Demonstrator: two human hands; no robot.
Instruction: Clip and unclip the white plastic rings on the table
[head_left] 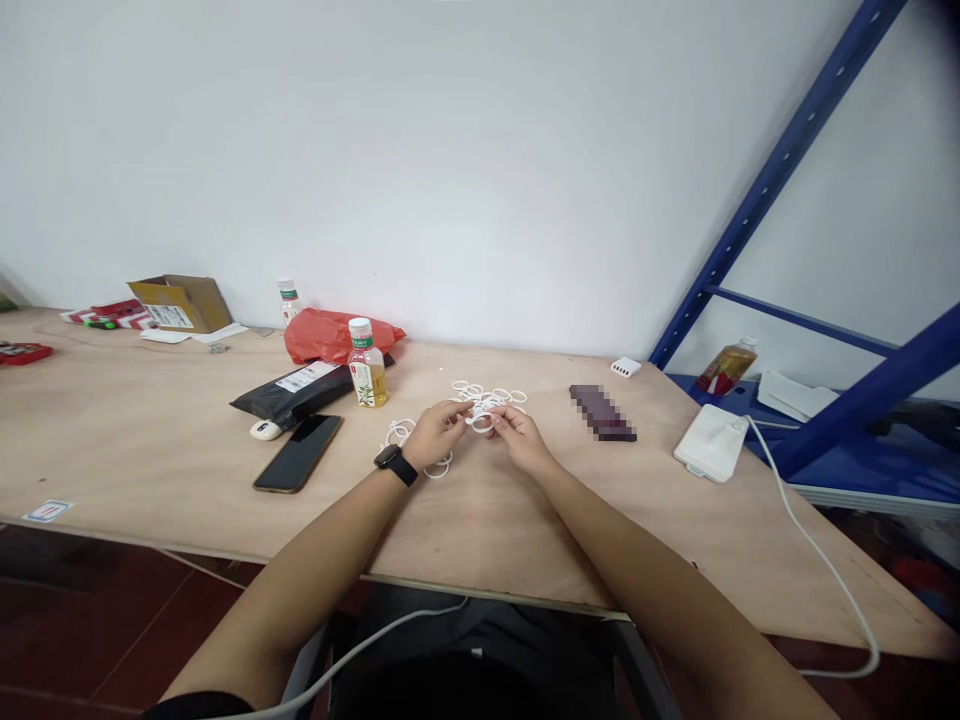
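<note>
Between my two hands, just above the wooden table [480, 530], is a thin white ring [481, 426]. My left hand [436, 432], with a black watch at the wrist, pinches the ring's left side. The fingers of my right hand [519, 436] close on its right side. Just beyond my fingertips lies a pile of similar white rings [496, 397]. More white rings [399, 431] lie beside my left hand, some partly hidden behind it.
Left of my hands are a drink bottle [367, 370], a black parcel [296, 395], a red bag [319, 335] and a phone [298, 453]. To the right lie a blurred dark object [602, 413] and a white power bank [711, 443] with a cable. A blue rack [780, 140] stands at right.
</note>
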